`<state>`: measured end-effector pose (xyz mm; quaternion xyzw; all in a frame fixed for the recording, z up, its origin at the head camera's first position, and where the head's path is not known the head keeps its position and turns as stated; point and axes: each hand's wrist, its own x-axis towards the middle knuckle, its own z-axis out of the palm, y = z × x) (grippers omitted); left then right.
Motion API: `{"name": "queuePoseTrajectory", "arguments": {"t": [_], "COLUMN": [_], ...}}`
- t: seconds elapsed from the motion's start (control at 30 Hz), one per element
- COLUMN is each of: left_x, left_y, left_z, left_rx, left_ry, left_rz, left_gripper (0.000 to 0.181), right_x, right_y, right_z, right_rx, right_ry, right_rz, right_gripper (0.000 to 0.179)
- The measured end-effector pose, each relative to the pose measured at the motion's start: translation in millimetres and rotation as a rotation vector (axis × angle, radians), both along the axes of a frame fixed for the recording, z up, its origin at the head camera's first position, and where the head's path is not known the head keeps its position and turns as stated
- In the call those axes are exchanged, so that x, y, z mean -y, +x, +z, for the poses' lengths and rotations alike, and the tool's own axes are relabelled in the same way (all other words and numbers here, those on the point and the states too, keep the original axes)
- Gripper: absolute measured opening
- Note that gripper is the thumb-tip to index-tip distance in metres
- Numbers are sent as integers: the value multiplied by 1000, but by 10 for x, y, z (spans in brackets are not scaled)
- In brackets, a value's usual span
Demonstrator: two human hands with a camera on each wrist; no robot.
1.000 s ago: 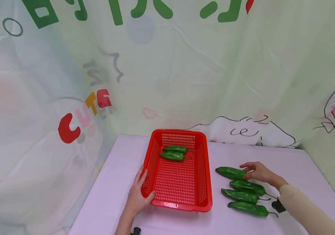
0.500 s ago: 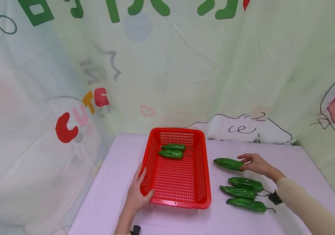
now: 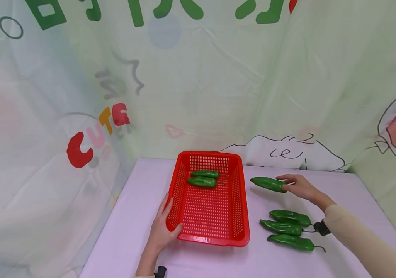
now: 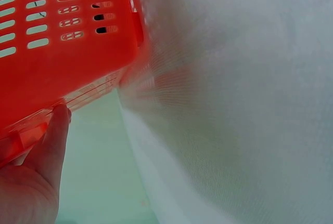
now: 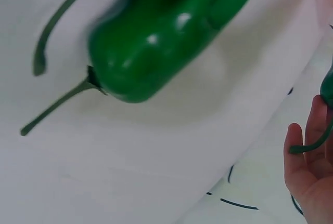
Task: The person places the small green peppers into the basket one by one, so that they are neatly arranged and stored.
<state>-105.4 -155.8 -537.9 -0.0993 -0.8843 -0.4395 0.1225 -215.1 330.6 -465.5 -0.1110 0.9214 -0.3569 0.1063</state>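
Note:
A long green pepper (image 3: 269, 184) is in my right hand (image 3: 300, 187), raised off the table to the right of the basket. Fingers and thumb pinch it at the stem end; its tip points left. In the right wrist view the right hand (image 5: 308, 174) shows at the right edge, with the stem (image 5: 312, 147) across the fingers. My left hand (image 3: 160, 229) rests at the near left corner of a red plastic basket (image 3: 215, 242), fingers straight along its side, thumb at the front rim. Inside the basket lie two green peppers (image 3: 202, 182), side by side near the back.
Three more green peppers (image 3: 291, 243) lie in a row on the pale table (image 3: 253, 264), right of the basket. A printed cloth backdrop (image 3: 211, 88) rises behind the table and along both sides.
My right hand has lifted the pepper from the back of the row and carried it away from me and slightly left. The left hand and basket stay put.

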Motion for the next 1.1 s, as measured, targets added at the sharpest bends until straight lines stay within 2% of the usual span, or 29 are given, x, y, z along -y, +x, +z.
{"name": "queuePoseTrajectory", "arguments": {"t": [0.67,1.1], "left_x": [-8,-14], "left_y": [8,29], "left_z": [18,33], "left_rx": [3,-3], "left_ry": [-13,-11], "left_rz": [-1,-1], "left_gripper": [84,86], "right_x": [291,485], "right_y": [-140,-201], "right_z": [355,580], "right_rx": [-41,-73], "right_ry": [-12,-8], "right_rz": [65,48], "right_gripper": [43,43]}}
